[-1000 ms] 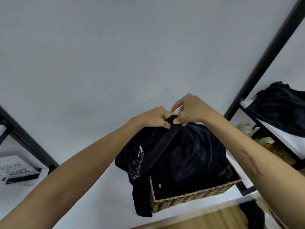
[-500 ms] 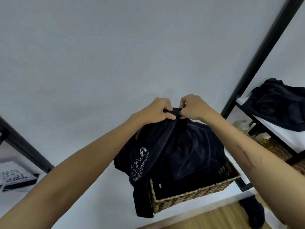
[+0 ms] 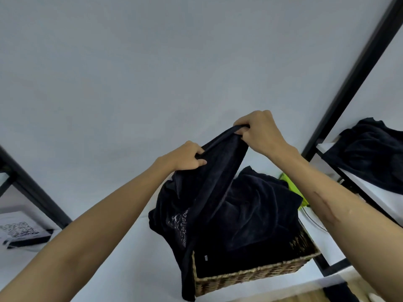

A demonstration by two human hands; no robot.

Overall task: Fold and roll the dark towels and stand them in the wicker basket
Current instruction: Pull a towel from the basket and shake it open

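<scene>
Right hand (image 3: pixel 259 132): risen, now apart from left hand (image 3: pixel 185 156), formerly touching. Dark towel (image 3: pixel 218 166): edge drawn taut between both, lifted higher from wicker basket (image 3: pixel 250 277). Green item (image 3: pixel 293 186): newly exposed behind the towels.

The light around me is soft, even and rather cool, with no glare anywhere and only faint shadows. My dark towel (image 3: pixel 209 192) reads almost black, its folds barely showing. The wide lens bends the black shelf posts (image 3: pixel 357 68) so they lean inward toward the edges. My forearms look slightly soft close to the camera, and the QR card (image 3: pixel 19 231) is blurred.
</scene>
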